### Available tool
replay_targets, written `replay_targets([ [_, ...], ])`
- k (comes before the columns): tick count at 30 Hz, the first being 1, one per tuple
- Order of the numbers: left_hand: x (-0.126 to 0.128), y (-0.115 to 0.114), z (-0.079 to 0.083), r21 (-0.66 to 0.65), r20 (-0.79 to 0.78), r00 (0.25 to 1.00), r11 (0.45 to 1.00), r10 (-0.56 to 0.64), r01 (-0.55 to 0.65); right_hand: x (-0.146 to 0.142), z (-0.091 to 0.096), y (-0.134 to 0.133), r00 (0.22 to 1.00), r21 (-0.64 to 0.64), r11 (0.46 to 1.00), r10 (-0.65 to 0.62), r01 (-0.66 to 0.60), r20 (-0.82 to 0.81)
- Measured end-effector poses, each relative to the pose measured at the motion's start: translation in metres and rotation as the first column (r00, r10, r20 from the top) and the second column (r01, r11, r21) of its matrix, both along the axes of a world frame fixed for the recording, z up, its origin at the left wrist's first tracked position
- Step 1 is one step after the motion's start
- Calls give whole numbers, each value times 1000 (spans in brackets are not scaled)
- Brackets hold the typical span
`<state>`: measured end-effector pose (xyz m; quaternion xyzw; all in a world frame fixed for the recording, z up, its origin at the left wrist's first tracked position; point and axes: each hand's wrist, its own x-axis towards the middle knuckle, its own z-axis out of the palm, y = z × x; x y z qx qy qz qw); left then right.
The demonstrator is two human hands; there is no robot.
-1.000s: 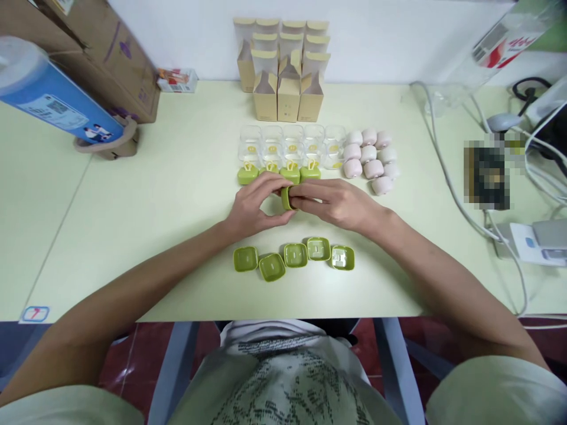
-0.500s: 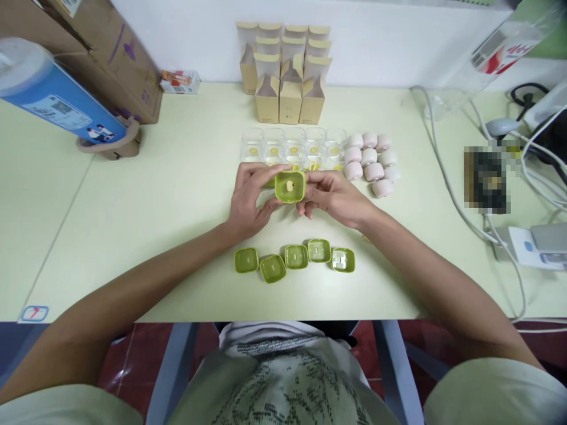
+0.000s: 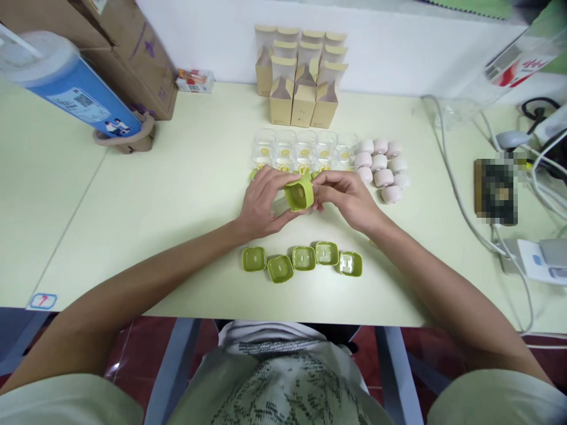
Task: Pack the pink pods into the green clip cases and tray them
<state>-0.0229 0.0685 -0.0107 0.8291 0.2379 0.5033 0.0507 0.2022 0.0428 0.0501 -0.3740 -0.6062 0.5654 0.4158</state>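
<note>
the green cup (image 3: 299, 195) is between my two hands, over the middle of the table (image 3: 186, 195), on the far side of a row of cups (image 3: 303, 258). its mouth turns towards me and a little to the left, so i see into the hollow; its base points away, to the far right. the depth runs along that same slant, from near left to far right. the mouth is a rounded square, and i cannot tell which of its sides is longer.

my left hand (image 3: 263, 203) is part open, curved like a c round the cup: fingers along the far rim, thumb under the near side, gripping it between them. the left forearm slants in from the near left, its wrist almost straight. my right hand (image 3: 349, 198) is nearly closed, thumb and index finger bunched at the cup's right side, by the base; i cannot tell whether they pinch anything small there. the right forearm comes in from the near right.

beyond my hands stand clear cases (image 3: 305, 144), with pale pink pieces (image 3: 383, 168) to their right.
</note>
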Motion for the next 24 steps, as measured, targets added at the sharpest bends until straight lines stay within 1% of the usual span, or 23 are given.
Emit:
replay_targets([
  [2,1,0,0,3,34,999,999,-39,39,1,-1,1,1000,4,1000,-24,24,9],
  [4,1,0,0,20,50,997,998,-53,52,2,-2,2,999,5,1000,-29,29,15],
  [6,2,0,0,25,51,998,999,-43,41,0,-2,1,1000,-21,1000,-13,13,-6],
  [9,1,-2,-1,-9,25,1000,1000,-15,16,-2,0,-1,1000,-46,999,3,-4,-23],
  [11,1,-3,-1,-30,-13,1000,999,16,-16,-4,2,-3,1000,11,1000,-13,13,27],
  [13,1,-4,-1,-26,-51,997,998,50,-52,-4,5,-5,992,110,993,-59,47,112],
  [17,2,-4,-1,16,-89,994,997,70,-69,-4,9,-9,951,280,952,-195,124,241],
  [21,1,-3,-2,15,-63,997,999,41,-40,-4,15,-13,928,371,918,-252,139,274],
  [24,0,-3,-4,-1,-79,995,998,61,-62,-3,19,-15,915,408,900,-287,157,283],
])
